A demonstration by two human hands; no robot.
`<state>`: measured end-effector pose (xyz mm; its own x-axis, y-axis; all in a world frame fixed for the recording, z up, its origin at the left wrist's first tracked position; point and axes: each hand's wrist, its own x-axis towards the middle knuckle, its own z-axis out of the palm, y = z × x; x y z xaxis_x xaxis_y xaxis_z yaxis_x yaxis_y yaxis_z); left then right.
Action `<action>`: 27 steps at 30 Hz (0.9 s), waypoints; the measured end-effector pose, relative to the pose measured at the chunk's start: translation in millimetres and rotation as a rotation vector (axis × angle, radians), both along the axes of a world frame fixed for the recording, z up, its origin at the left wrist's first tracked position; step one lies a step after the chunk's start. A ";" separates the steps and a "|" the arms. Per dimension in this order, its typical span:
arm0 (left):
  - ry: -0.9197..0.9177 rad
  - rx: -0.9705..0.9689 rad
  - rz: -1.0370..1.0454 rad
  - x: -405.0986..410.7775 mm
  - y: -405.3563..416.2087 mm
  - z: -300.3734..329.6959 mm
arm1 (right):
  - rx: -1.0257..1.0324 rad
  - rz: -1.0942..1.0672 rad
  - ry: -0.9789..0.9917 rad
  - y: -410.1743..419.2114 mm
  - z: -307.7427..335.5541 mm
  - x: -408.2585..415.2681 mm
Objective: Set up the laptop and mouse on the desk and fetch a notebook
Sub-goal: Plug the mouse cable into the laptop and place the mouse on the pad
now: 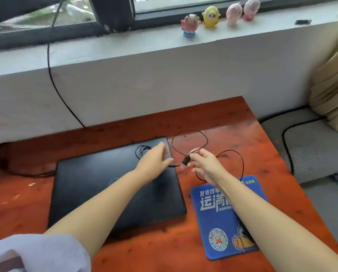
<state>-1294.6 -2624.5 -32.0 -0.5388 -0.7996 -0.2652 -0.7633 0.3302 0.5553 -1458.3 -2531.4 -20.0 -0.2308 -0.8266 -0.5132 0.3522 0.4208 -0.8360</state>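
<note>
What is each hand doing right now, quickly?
Left hand: open over the closed laptop, gripping nothing clearly.
Right hand: pinching the USB plug of the black cable.

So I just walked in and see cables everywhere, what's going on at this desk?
A person is setting up a workstation. The right hand pinches the USB plug of a thin black cable looping over the desk. The left hand hovers over the closed laptop, near its right edge. A blue mouse pad lies beside the laptop; no mouse is visible.
</note>
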 end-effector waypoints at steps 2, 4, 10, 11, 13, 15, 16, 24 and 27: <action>-0.173 -0.177 0.034 25.1 -15.5 -9.1 | -0.009 -0.053 -0.107 -12.3 -2.6 0.6; -0.310 -0.156 0.005 38.6 -27.2 -15.5 | -0.019 -0.076 -0.172 -21.3 -7.4 -0.5; -0.266 -0.265 -0.216 9.3 -51.0 -23.3 | -0.011 -0.137 -0.343 -34.3 -25.5 -5.5; -0.244 -0.277 -0.244 0.1 -54.3 -23.6 | -0.009 -0.161 -0.366 -35.9 -27.0 -7.0; -0.233 -0.320 -0.289 -23.6 -59.4 -24.0 | -0.012 -0.201 -0.406 -37.9 -28.7 -12.3; -0.238 -0.358 -0.325 -53.2 -63.3 -23.9 | -0.016 -0.233 -0.439 -38.5 -29.5 -20.1; -0.229 -0.358 -0.336 -68.4 -64.5 -23.9 | -0.017 -0.243 -0.447 -37.9 -30.0 -24.8; -0.007 -0.046 -0.356 -106.8 -74.0 -29.2 | -0.033 -0.239 -0.415 -33.8 -43.1 -43.0; 0.013 -0.219 -0.169 -73.1 -85.1 -28.9 | -0.020 -0.203 -0.390 -36.2 -49.4 -36.8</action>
<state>-1367.7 -2709.6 -60.9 -0.6718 -0.7355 -0.0881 -0.6805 0.5657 0.4656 -1495.2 -2567.7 -69.5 -0.1815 -0.7954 -0.5783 0.7168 0.2957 -0.6315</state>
